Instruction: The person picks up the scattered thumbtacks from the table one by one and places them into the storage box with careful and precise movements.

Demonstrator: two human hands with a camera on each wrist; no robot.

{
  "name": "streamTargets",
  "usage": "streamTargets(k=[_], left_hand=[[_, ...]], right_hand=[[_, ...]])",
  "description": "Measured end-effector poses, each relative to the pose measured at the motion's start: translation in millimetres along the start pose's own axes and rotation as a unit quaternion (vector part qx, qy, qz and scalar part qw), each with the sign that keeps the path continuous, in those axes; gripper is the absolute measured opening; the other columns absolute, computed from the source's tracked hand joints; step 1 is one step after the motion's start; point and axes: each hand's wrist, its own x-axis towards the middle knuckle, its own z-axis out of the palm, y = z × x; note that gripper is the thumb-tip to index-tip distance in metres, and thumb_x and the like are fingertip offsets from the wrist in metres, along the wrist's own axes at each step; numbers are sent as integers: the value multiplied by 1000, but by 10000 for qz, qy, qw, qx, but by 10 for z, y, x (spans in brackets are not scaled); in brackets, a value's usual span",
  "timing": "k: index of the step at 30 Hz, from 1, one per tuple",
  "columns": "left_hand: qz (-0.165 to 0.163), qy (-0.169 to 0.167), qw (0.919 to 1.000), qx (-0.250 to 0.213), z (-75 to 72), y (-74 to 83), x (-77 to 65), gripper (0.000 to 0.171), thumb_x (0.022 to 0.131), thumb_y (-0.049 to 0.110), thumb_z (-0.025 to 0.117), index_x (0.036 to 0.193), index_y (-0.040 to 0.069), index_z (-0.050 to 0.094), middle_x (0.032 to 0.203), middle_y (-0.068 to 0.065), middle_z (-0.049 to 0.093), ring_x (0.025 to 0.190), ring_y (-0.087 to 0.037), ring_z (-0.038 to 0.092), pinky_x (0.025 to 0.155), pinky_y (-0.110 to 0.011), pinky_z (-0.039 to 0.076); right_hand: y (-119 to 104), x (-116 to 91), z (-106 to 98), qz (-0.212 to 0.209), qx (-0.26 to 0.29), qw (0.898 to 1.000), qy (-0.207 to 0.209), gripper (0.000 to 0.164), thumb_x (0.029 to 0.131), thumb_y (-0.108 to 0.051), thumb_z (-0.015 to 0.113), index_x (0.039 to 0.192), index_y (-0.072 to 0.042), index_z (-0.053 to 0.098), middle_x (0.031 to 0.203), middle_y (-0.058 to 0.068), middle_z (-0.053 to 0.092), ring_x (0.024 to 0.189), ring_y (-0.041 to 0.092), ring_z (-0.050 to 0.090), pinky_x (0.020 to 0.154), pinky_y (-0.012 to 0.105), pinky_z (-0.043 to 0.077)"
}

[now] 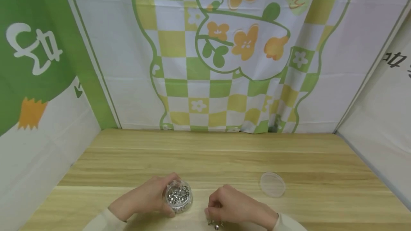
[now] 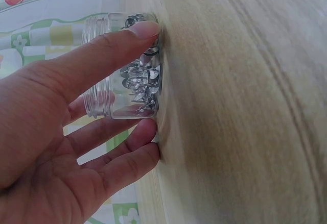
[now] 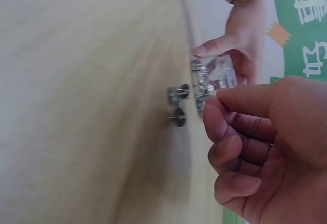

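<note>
A clear round jar [image 1: 179, 199] of silver thumbtacks [image 2: 140, 83] stands upright and uncovered on the table. My left hand [image 1: 151, 196] grips it from the side, thumb on the near wall and fingers around the far side. To the right, my right hand [image 1: 234, 205] is low over the table with thumb and index finger pinched together. A small shiny thumbtack [image 3: 201, 99] shows at those fingertips, mostly hidden. Just beside them, a few loose thumbtacks [image 3: 178, 117] lie on the wood, partly under the hand in the head view.
A translucent round lid [image 1: 272, 184] lies flat on the table to the right, beyond the right hand. The wooden table [image 1: 205, 156] ends at a patterned cloth backdrop [image 1: 199, 88], with cloth walls on both sides.
</note>
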Motion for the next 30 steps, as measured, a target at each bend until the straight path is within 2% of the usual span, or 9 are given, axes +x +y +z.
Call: streamTargets(k=[6, 12, 16, 20, 26, 28, 30], left_hand=[[-23, 13, 10000, 73, 5, -1, -24, 68, 55, 22, 89, 113, 14, 54, 102, -7, 69, 85, -20, 62, 74, -43, 58], [196, -40, 9997, 169, -10, -18, -13, 66, 58, 28, 88, 112, 18, 52, 103, -4, 71, 91, -19, 64, 80, -45, 58], [224, -113, 9996, 148, -23, -18, -7, 79, 61, 33, 87, 127, 11, 51, 113, -8, 70, 101, -22, 63, 88, -50, 56], [192, -138, 9996, 125, -26, -22, -15, 93, 62, 32, 87, 139, 3, 43, 118, -12, 69, 106, -24, 62, 93, -52, 54], [126, -97, 9997, 193, -16, -28, -21, 89, 61, 32, 88, 134, 1, 47, 113, -10, 71, 102, -22, 63, 91, -50, 55], [159, -67, 9997, 198, -15, -31, -18, 88, 60, 33, 88, 132, 3, 48, 112, -9, 71, 100, -22, 64, 90, -50, 56], [192, -42, 9995, 234, -17, -34, -16, 79, 59, 34, 88, 125, 9, 52, 108, -5, 71, 97, -20, 64, 86, -49, 57]], right_hand=[[-111, 265, -76, -169, 253, 9994, 173, 21, 92, -15, 64, 74, -10, 72, 58, -10, 61, 49, -10, 39, 45, 6, 38], [-201, 658, -60, -202, 412, 9984, 326, 24, 94, -18, 63, 74, -8, 71, 60, -4, 66, 47, -7, 39, 43, 8, 35], [-241, 826, -39, -241, 262, 9988, 343, 25, 95, -20, 62, 75, -8, 72, 61, -1, 69, 49, -7, 45, 47, 7, 40], [-253, 908, -8, -346, 128, 9988, 326, 23, 95, -19, 62, 77, -8, 72, 59, -1, 69, 50, -7, 48, 51, 7, 43], [-229, 928, 28, -428, 135, 9986, 281, 17, 95, -19, 61, 91, -9, 75, 60, -1, 70, 51, -9, 49, 52, 6, 44], [-225, 920, 32, -430, 135, 9986, 283, 17, 95, -19, 62, 90, -9, 74, 60, -1, 69, 50, -9, 48, 49, 6, 42], [-221, 899, 34, -471, 102, 9984, 297, 20, 95, -19, 62, 82, -8, 73, 59, -2, 68, 49, -9, 45, 47, 6, 39]])
